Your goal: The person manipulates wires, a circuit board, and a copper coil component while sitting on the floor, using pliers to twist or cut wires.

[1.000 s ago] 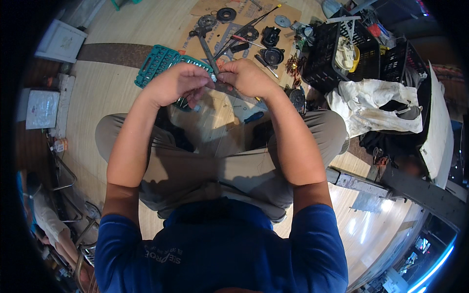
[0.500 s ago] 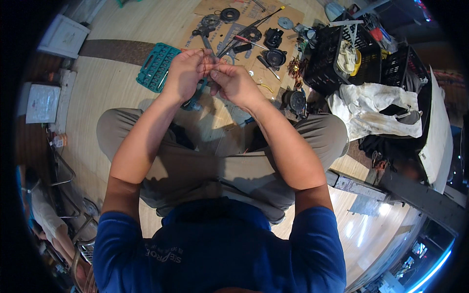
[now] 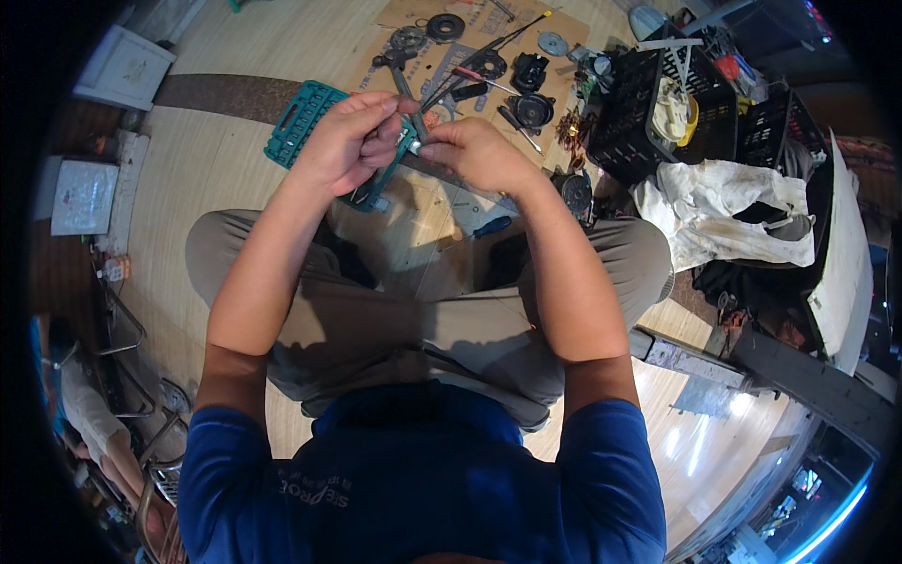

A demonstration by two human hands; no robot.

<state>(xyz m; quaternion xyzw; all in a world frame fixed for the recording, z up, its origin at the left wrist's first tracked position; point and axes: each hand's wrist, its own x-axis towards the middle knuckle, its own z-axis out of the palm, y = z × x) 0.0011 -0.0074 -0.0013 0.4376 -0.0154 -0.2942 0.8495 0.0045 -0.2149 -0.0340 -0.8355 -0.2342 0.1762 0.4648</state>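
Observation:
My left hand (image 3: 349, 143) is raised over the floor, its thumb and forefinger pinched together and the other fingers curled. What the pinch holds, if anything, is too fine to make out. Level with it, my right hand (image 3: 487, 158) points left, fingertips pressed together beside a small pale piece; I cannot tell whether it grips that piece. A gap separates the two hands. Behind my left hand lies an open teal tool case (image 3: 293, 141) with rows of small slots, partly covered by the hand and wrist. A blue-handled screwdriver (image 3: 492, 227) rests below my right wrist.
Flattened cardboard (image 3: 395, 28) carries a black ring (image 3: 444, 28), dark round motor parts (image 3: 533, 111), a red-handled tool (image 3: 470, 75) and cables. Copper wire (image 3: 568, 130) lies tangled at its right edge. Further right stand black crates (image 3: 611, 141) and a white cloth (image 3: 695, 202).
My hands, close together before with thin reddish strands at the fingers, have drawn apart. The right hand moved right and slightly down. The blue-handled screwdriver shows more fully now.

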